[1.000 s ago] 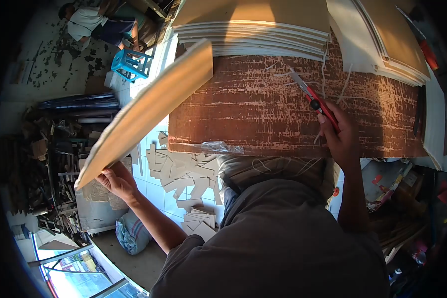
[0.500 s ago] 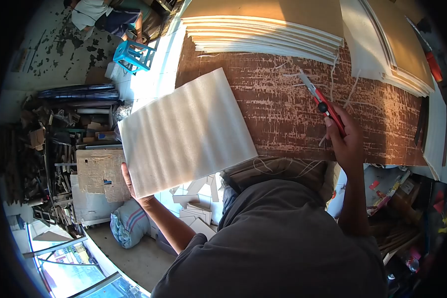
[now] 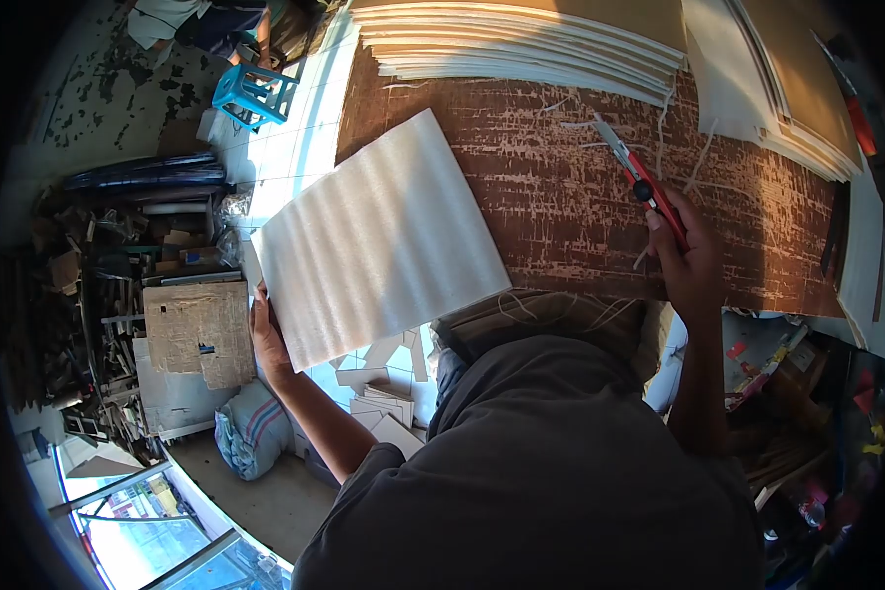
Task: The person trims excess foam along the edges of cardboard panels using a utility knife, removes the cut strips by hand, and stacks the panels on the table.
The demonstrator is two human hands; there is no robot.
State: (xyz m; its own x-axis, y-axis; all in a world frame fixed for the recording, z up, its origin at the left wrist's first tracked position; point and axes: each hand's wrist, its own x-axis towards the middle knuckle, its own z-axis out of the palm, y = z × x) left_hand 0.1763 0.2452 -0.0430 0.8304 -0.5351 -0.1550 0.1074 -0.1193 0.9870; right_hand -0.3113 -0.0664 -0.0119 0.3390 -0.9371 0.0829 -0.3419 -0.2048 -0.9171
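the pale sheet [image 3: 383,236] is turned flat side to view by the scratched table's [image 3: 560,221] left end, its edge gripped in the left hand [image 3: 272,339], while the right hand [image 3: 696,258] grips a red cutter [image 3: 665,210] well apart from it.

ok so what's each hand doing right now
Left hand: closed on the near left edge of the pale foam-faced sheet.
Right hand: closed around the red cutter knife, blade out.
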